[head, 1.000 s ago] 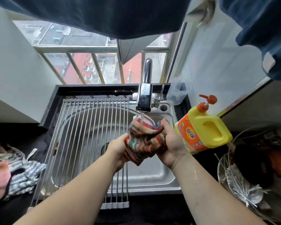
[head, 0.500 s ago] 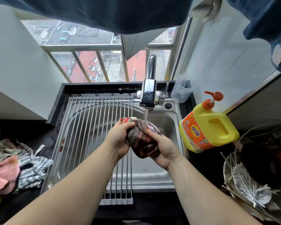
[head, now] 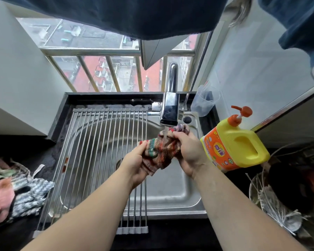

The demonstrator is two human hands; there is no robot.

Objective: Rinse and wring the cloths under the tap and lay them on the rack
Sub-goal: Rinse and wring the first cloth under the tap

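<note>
A wet striped cloth (head: 159, 152) in red, green and brown is bunched under the running chrome tap (head: 169, 110). My left hand (head: 135, 164) grips its lower left part. From the right, my right hand (head: 188, 151) grips its upper end, and water falls onto the cloth between the two hands. A steel roll-up rack (head: 98, 153) covers the left part of the sink (head: 172, 194). Several other cloths (head: 14, 191) lie heaped on the dark counter at the far left.
A yellow detergent jug (head: 237, 147) with an orange pump stands on the sink's right edge. A clear plastic cup (head: 204, 102) sits behind it. A wire basket (head: 279, 205) of utensils is at the right. Dark garments (head: 127, 15) hang overhead before the window.
The bunched cloth has been spread wider under the stream. My right hand has moved up toward the tap while my left has slid lower on the cloth.
</note>
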